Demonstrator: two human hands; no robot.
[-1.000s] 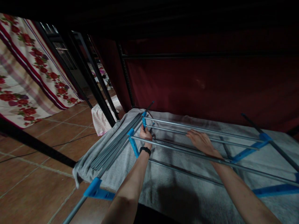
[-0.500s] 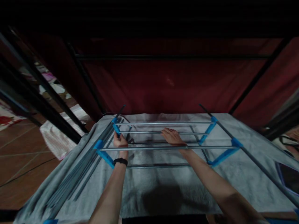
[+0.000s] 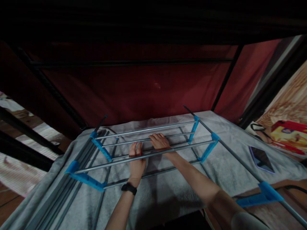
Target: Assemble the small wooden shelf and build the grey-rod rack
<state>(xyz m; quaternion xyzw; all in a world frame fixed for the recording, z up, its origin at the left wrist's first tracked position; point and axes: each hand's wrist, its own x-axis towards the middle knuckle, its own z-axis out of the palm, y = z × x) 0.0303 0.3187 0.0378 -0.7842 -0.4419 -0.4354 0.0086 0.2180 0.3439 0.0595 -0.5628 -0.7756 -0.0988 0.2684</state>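
A rack of grey metal tubes (image 3: 110, 164) joined by blue plastic brackets (image 3: 208, 150) lies on a grey cloth (image 3: 182, 188). Below the near crossbar, my left hand (image 3: 137, 164) reaches in with its fingers stretched out and slightly apart. Its fingertips are by an inner crossbar; whether they touch it is unclear. My right hand (image 3: 159, 142) also passes under the near crossbar, and its fingers curl over an inner metal tube (image 3: 176, 135). The thumb of that hand is hidden. A black band (image 3: 129, 188) circles my left wrist.
Loose grey tubes (image 3: 56, 199) lie along the left side. A phone (image 3: 261, 159) rests on the cloth at right, near a red and yellow package (image 3: 290, 134). Dark posts (image 3: 226, 76) and red fabric (image 3: 136, 92) stand behind, with a dark beam overhead.
My left hand has left the blue bracket and moved right, close to my right hand. My right hand stays on the inner tube. The view has turned right.
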